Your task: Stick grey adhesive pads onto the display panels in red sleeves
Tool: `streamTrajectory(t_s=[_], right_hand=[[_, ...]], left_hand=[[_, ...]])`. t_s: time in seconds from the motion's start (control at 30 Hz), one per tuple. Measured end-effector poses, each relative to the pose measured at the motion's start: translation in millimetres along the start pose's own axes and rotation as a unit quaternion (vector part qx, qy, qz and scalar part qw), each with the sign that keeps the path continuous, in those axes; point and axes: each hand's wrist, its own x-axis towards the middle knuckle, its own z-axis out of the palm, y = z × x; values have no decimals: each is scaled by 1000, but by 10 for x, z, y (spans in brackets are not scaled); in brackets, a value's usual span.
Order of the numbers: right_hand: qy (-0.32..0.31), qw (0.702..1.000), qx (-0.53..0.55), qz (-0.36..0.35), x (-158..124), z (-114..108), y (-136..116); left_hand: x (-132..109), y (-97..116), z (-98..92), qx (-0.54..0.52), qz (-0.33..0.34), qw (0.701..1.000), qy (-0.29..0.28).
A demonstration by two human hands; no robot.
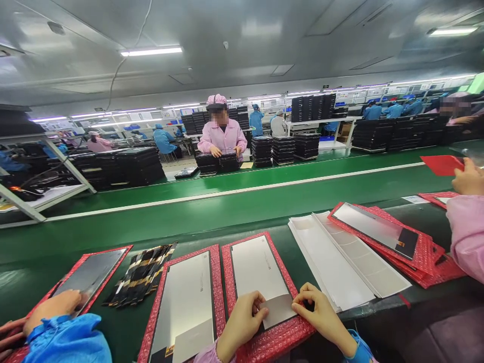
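Between my two hands is a small grey rectangular sheet (280, 308), held over the near end of a flat silvery display panel (251, 267). My left hand (245, 318) pinches the sheet's left edge between thumb and fingers. At its right edge, my right hand (320, 311) pinches a corner. Red bubble wrap (270, 340) lies beneath the panel. To the left, a second display panel (187, 287) lies on its own red bubble wrap, with a similar grey patch on its near end. Whether the sheet in my hands touches the panel all along cannot be made out.
White liner sheets (328, 262) lie to the right, beside stacked panels on red bubble wrap (378, 229). Black flex strips (141, 275) are piled at left. A co-worker's blue sleeve (68, 340) and another's pink sleeve (467, 232) flank me. Beyond runs a green conveyor belt (234, 204).
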Motion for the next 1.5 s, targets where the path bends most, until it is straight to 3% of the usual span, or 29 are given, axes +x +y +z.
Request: streamTrajectory(t_s=[1.5], right_hand=[[-6, 1000, -29, -7, -11, 32, 49]], left_hand=[[1, -86, 119, 1, 8, 999, 38]])
